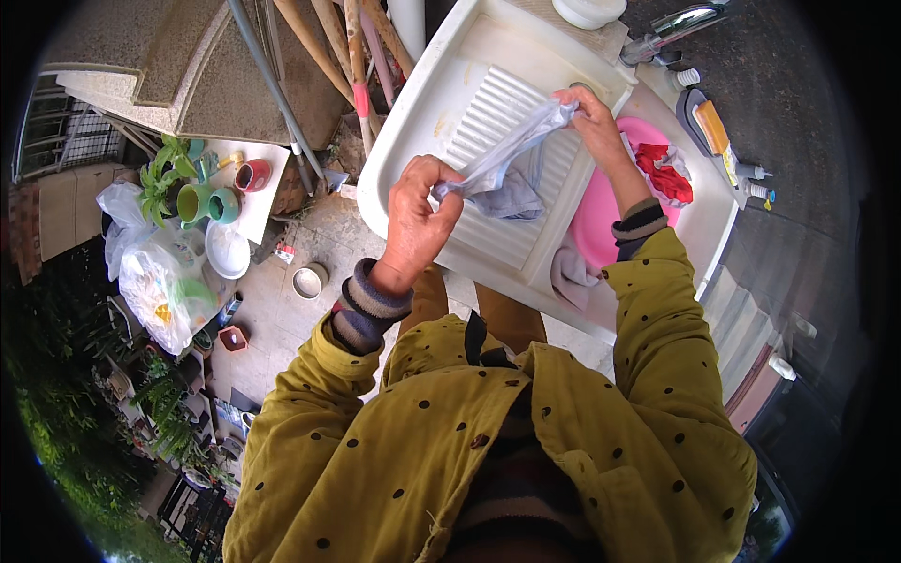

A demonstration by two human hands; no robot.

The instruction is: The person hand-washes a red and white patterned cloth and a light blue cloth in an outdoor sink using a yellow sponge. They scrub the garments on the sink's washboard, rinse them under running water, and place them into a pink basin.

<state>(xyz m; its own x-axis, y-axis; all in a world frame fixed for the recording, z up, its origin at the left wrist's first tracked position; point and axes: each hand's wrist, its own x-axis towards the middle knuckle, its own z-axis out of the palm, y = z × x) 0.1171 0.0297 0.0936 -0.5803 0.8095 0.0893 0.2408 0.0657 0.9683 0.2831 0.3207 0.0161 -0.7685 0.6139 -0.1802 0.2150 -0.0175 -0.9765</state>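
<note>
A wet, pale grey-blue cloth garment (503, 169) is stretched between my two hands over a white laundry sink (486, 42). My left hand (422, 211) pinches its lower left end between thumb and fingers. At the upper right, my right hand (590, 123) grips the other end. The middle of the garment sags onto the ribbed washboard (473, 130) moulded into the sink. Right of the washboard, a pink plastic basin (595, 222) is partly hidden by my right forearm. Red cloth (665, 172) and whitish fabric lie at the basin's right side.
A chrome faucet (676, 32) rises at the sink's upper right. An orange soap bar (712, 127) and a brush lie on the right ledge. A greyish cloth (574, 274) rests near the front rim. Wooden poles (357, 70) lean behind; potted plants (165, 176) stand left.
</note>
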